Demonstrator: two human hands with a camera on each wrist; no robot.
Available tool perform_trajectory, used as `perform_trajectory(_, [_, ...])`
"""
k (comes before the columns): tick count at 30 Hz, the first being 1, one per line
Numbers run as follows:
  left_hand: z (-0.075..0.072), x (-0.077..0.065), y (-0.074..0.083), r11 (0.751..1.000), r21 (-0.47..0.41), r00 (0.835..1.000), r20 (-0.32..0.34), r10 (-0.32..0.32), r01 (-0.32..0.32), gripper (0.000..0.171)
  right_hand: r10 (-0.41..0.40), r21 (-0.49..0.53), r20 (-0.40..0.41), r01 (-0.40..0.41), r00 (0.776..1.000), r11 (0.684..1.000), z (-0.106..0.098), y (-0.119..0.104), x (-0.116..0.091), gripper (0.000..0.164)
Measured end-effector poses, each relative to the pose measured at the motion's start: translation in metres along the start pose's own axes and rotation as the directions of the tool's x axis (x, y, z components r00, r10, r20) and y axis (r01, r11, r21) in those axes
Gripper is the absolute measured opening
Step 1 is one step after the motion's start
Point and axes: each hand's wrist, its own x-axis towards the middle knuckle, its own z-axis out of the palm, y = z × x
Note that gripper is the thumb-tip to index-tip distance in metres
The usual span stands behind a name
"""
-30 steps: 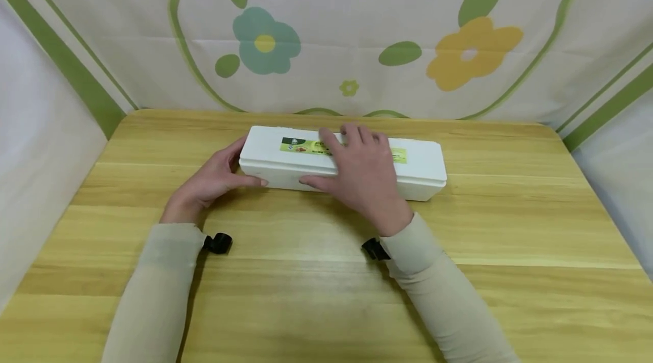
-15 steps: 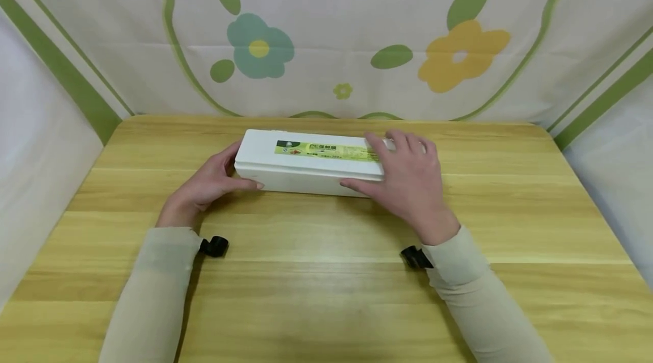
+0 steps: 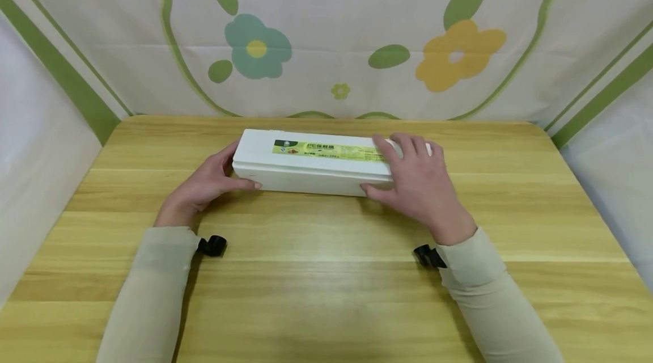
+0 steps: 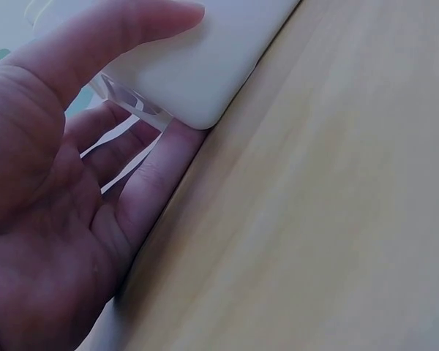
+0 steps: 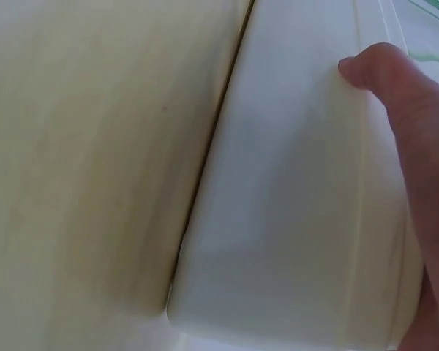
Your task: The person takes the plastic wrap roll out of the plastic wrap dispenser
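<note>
A long white cling film box (image 3: 313, 177), with a green and yellow label (image 3: 326, 150) on its closed lid, lies across the wooden table. My left hand (image 3: 206, 186) grips its left end, thumb on the front face and fingers round the end toward the back. The left wrist view shows that thumb on the white wall (image 4: 205, 66), with the fingers partly hidden behind the box. Over the right end, my right hand (image 3: 423, 184) holds the box, its thumb on the front and its fingers across the lid toward the far side. The right fingertips are partly hidden.
The wooden table (image 3: 306, 283) extends around the box on all sides. Behind it hangs a pale curtain (image 3: 316, 28) with printed flowers, and similar cloth closes off the left and right sides. A small black camera is strapped to each wrist.
My right hand has slid rightward along the box from its middle to its right end. The left hand keeps its hold on the left end. The lid stays closed.
</note>
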Motion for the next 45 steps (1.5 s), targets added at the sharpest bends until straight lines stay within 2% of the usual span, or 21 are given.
perform_trajectory(7, [-0.001,0.002,0.001,1.000,0.004,1.000,-0.001,0.000,0.000,0.107,-0.088,-0.028,-0.019,0.087,0.996,0.996,-0.001,0.006,-0.002,0.095])
perform_trajectory(13, [-0.003,0.004,0.003,1.000,0.001,1.000,-0.003,0.012,-0.012,0.105,-0.144,-0.021,-0.095,0.142,0.985,0.990,-0.003,0.009,-0.001,0.085])
perform_trajectory(19, [-0.002,0.005,0.004,1.000,-0.010,1.000,-0.004,0.019,-0.019,0.104,-0.145,0.021,-0.057,0.147,0.988,0.989,-0.007,0.010,-0.001,0.080])
perform_trajectory(24, [-0.002,0.005,0.002,1.000,-0.021,1.000,-0.007,0.014,-0.015,0.105,-0.149,0.054,-0.034,0.150,0.988,0.987,-0.009,0.012,-0.001,0.085])
perform_trajectory(27, [-0.001,0.005,0.001,1.000,-0.028,1.000,-0.012,0.007,-0.007,0.105,-0.169,0.032,-0.049,0.170,0.984,0.985,-0.008,0.013,-0.002,0.088])
perform_trajectory(35, [0.001,0.006,0.003,1.000,-0.013,1.000,-0.016,0.010,-0.010,0.104,-0.229,-0.111,-0.136,0.215,0.964,0.970,-0.001,0.012,-0.003,0.083])
perform_trajectory(40, [0.001,0.003,0.004,1.000,-0.013,1.000,-0.020,-0.004,0.004,0.103,-0.228,-0.129,-0.148,0.209,0.962,0.969,0.001,0.011,-0.004,0.081])
perform_trajectory(45, [0.002,0.001,0.001,1.000,-0.006,1.000,-0.021,-0.006,0.006,0.102,-0.231,-0.114,-0.123,0.218,0.965,0.969,0.002,0.012,-0.006,0.083])
